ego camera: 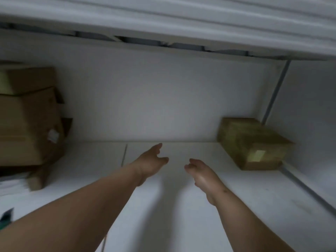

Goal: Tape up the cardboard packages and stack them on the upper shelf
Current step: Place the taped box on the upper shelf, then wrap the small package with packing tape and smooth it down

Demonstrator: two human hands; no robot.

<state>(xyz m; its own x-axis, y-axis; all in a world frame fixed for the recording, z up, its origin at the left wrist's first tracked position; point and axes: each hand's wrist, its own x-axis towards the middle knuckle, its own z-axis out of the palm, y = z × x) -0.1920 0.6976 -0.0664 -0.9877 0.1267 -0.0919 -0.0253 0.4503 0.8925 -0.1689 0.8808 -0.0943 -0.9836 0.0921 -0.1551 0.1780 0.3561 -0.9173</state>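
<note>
head view, looking along a white shelf [181, 206] with both of my arms stretched out over it. my left hand [149, 165] is at about 11 o'clock from frame centre, fingers straight and pointing away, holding nothing. my right hand [201, 172] is beside it, fingers loosely bent, the grip slack and empty as well.

the nearest task thing is the small taped package [252, 144], resting on the shelf at 2 o'clock from my right hand, close to the back wall and the right corner. its long axis runs from the wall out toward me, slanting right. my right hand is plainly the nearer one; the left is well apart from it. a pale patch of tape or label sits on its near face, but i can read nothing on it.

at 9 o'clock a stack of larger boxes [27, 115] stands against the left side, with a small white tag on one box, too blurred to read. i see no brand or writing anywhere. i judge both hands are free between packages, with the next one to be fetched.
</note>
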